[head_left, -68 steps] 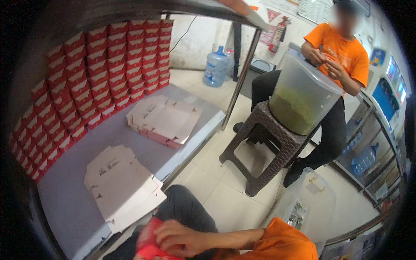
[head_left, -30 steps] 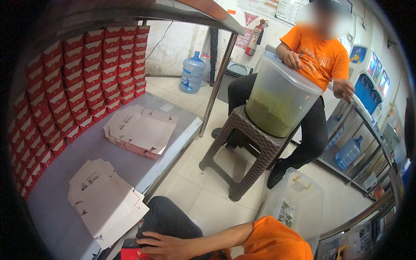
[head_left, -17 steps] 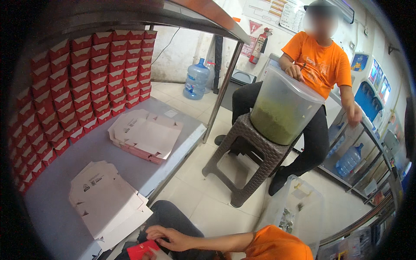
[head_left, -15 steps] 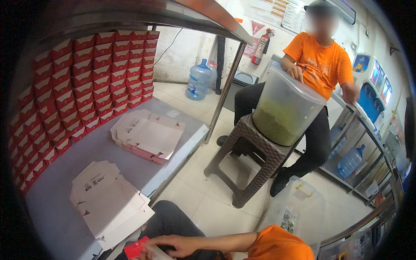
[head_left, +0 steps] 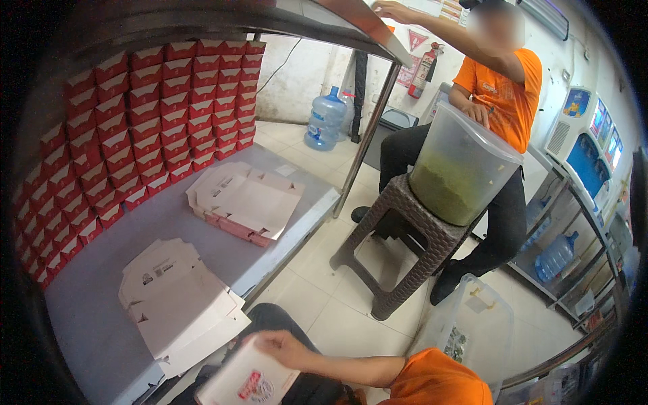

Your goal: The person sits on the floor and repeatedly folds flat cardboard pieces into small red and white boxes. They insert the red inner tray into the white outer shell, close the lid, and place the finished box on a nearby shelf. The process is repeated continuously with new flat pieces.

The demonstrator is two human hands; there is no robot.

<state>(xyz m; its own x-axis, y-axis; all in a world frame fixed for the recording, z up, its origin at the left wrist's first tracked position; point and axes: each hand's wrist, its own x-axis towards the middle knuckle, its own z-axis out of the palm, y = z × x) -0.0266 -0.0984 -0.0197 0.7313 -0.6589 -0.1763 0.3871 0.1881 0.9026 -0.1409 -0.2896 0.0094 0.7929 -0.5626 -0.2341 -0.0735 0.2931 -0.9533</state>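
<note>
My right hand (head_left: 280, 347) reaches in from the lower right, its fingers closed on the upper edge of a small white carton (head_left: 236, 378) with a red printed mark. The carton is over my dark-trousered leg and runs off the lower edge, so whether it is folded up or flat I cannot tell. My left hand is not in view. Close to my right hand, a stack of flat, unfolded carton blanks (head_left: 175, 297) lies on the grey shelf (head_left: 91, 324). A second stack of blanks (head_left: 250, 202) sits farther back on it.
Folded red cartons (head_left: 142, 128) are piled in a wall at the left. Ahead, a co-worker in an orange shirt (head_left: 499, 88) sits behind a brown stool (head_left: 405, 250) bearing a clear bin (head_left: 445, 182) with green contents. A clear plastic tub (head_left: 493, 324) stands at right.
My right hand has turned the carton, and its white printed face now shows where a red part showed before. The co-worker's one arm has swung up toward the metal table.
</note>
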